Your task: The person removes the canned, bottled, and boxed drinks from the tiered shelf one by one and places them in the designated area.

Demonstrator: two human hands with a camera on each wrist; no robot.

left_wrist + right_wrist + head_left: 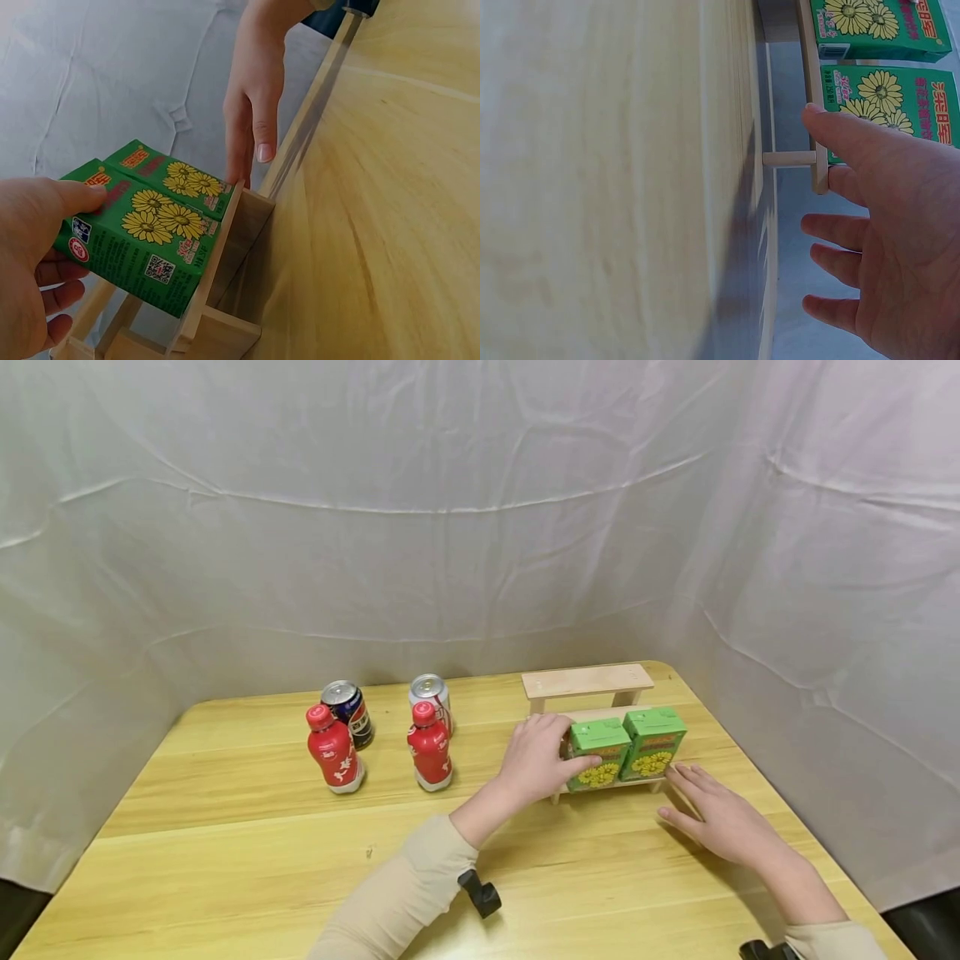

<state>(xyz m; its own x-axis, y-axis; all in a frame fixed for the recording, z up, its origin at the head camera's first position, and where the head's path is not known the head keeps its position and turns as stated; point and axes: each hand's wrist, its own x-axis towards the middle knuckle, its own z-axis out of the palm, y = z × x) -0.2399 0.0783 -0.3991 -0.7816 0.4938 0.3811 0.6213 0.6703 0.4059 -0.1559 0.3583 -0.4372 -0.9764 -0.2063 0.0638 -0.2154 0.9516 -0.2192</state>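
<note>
Two green drink cartons with yellow flowers stand side by side on the lower step of a small wooden shelf. My left hand holds the left carton, its thumb across the front and the other fingers around the side and back. Close by the right carton is my right hand, fingers extended and apart. In the right wrist view, that hand overlaps the shelf's end and the lower corner of the nearer carton.
Left of the shelf, two red bottles stand in front of a dark blue can and a silver can. Pale cloth hangs behind and beside the wooden table.
</note>
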